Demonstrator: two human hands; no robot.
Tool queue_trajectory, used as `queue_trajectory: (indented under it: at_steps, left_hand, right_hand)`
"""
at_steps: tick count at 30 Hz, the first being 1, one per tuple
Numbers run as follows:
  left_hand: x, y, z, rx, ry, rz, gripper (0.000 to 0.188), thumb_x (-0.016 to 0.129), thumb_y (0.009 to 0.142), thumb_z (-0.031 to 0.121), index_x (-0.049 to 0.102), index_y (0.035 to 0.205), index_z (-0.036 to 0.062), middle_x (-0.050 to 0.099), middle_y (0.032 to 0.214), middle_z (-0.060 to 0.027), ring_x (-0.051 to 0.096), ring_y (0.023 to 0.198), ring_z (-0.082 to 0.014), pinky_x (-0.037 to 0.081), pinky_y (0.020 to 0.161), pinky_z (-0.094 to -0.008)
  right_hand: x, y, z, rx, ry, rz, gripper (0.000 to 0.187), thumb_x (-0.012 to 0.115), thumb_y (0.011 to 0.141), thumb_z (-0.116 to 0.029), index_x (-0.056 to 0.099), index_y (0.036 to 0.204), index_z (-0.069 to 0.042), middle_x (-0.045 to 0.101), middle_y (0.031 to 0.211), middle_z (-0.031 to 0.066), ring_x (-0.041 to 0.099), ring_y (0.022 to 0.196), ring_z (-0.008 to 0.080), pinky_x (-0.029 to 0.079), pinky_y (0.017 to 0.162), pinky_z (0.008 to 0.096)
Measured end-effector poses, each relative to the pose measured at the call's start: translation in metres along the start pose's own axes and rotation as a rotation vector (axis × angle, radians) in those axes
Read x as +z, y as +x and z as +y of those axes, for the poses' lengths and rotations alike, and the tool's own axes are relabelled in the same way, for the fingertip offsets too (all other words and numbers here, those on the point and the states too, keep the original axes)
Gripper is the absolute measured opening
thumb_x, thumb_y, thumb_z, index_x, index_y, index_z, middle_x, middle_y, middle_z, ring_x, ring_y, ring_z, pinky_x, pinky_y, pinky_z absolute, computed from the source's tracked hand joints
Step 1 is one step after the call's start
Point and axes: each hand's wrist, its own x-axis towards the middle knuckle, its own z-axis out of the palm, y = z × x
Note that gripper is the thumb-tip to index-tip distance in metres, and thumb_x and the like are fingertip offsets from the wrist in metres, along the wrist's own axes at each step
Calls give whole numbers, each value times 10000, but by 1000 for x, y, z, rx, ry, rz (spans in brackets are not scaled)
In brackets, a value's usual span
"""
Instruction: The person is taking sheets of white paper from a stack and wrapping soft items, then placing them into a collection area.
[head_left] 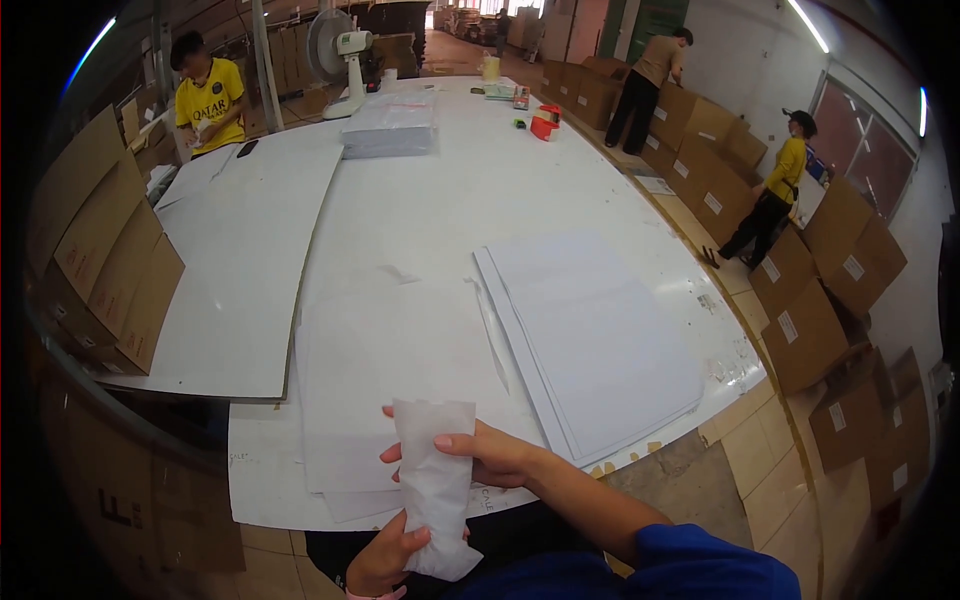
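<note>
Both hands hold a small folded piece of thin white paper (432, 480) upright near the front edge of a large white table (430, 200). My right hand (490, 455) grips its upper part, thumb across the front. My left hand (385, 560) pinches its lower end from below. Just beyond the paper lies a stack of thin white sheets (400, 360) on the table. To the right of that stack sits a pile of larger white sheets (600, 340), angled toward the table's corner.
A big white board (240, 270) overlaps the table's left side beside flat cardboard boxes (110, 270). Far end: a stack of sheets (390, 125), a white fan (340, 60), a red tape dispenser (544, 122). Three people stand around; cartons (800, 300) line the right aisle.
</note>
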Motion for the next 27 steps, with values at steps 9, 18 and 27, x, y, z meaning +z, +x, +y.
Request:
queue_trajectory:
  at_steps: [9, 18, 27]
  left_hand:
    - [0, 5, -17, 38, -23, 201, 807, 711, 1141, 533, 463, 1636, -53, 685, 1476, -196, 708, 1349, -294, 580, 1150, -477]
    - [-8, -19, -57, 244, -138, 432, 628, 719, 1163, 450, 615, 1596, 7, 711, 1548, -200, 754, 1326, -317, 651, 1103, -460]
    - [-30, -46, -65, 409, -246, 641, 829, 725, 1143, 576, 431, 1745, 88, 598, 1663, -180, 647, 1490, -341, 605, 1186, -477]
  right_hand:
    - [3, -14, -7, -32, -635, -70, 503, 579, 1235, -157, 567, 1730, -68, 711, 1649, 101, 579, 1599, 354, 431, 1332, 468]
    - [28, -17, 31, -238, -1555, -326, 593, 402, 1270, -397, 407, 1843, -244, 300, 1945, 9, -9, 1817, 449, 6, 1414, 760]
    - [66, 17, 47, -436, -1688, -321, 686, 452, 1255, -332, 244, 1885, -157, 229, 1963, 15, -73, 1808, 477, -30, 1391, 798]
